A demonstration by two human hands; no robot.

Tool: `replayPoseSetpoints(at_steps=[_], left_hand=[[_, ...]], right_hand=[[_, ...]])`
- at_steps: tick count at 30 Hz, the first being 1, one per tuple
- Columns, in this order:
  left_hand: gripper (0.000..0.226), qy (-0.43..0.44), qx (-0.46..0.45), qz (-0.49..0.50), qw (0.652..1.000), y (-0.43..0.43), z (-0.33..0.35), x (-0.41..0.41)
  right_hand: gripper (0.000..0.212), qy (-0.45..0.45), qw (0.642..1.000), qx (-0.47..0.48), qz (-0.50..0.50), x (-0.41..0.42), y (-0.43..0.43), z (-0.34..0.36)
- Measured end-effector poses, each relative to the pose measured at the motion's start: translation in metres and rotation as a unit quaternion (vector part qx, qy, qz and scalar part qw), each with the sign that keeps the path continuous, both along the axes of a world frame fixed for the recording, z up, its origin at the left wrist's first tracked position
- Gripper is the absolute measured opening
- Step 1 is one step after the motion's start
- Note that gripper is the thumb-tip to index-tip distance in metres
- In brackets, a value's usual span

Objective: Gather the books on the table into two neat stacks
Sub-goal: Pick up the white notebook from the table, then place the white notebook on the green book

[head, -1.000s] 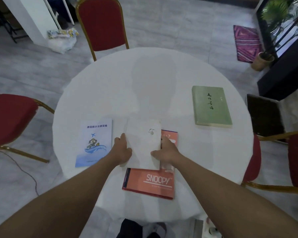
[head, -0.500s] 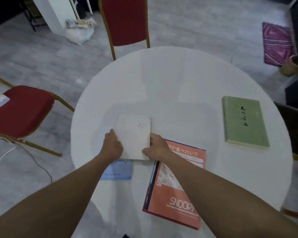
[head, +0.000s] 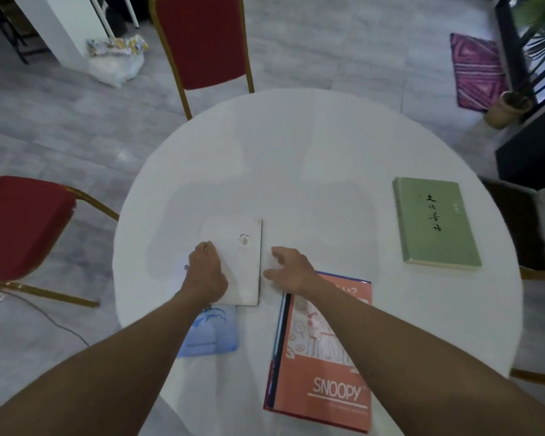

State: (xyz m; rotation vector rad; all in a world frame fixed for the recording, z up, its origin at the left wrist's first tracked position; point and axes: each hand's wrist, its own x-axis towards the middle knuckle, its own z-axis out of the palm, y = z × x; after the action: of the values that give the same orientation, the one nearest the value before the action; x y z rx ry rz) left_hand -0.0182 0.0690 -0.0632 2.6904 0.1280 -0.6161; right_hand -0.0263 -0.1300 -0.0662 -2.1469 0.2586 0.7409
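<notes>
The white book (head: pixel 236 262) is lying on top of the blue booklet (head: pixel 213 333) and is hiding most of it; only the near part is showing under the left forearm. The left hand (head: pixel 206 272) is resting on the white book's left edge, fingers curled onto the cover. The right hand (head: pixel 291 269) is hovering just beside its right edge, fingers spread and holding nothing, its arm covering part of the orange Snoopy book (head: pixel 323 366). The green book (head: pixel 436 223) is lying well apart on the right side of the round white table (head: pixel 312 171).
</notes>
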Motion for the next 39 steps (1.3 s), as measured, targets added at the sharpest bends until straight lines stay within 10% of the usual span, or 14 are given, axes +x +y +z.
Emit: replayPoseSetpoints(at_steps=[14, 39], left_hand=[[0.059, 0.010, -0.109, -0.099, 0.989, -0.117, 0.010, 0.018], [0.047, 0.068, -0.130, -0.154, 0.977, -0.405, -0.011, 0.028]], right_hand=[[0.059, -0.084, 0.969, -0.068, -0.221, -0.039, -0.125, 0.017], [0.058, -0.064, 0.940, -0.125, -0.312, -0.045, -0.371, -0.022]])
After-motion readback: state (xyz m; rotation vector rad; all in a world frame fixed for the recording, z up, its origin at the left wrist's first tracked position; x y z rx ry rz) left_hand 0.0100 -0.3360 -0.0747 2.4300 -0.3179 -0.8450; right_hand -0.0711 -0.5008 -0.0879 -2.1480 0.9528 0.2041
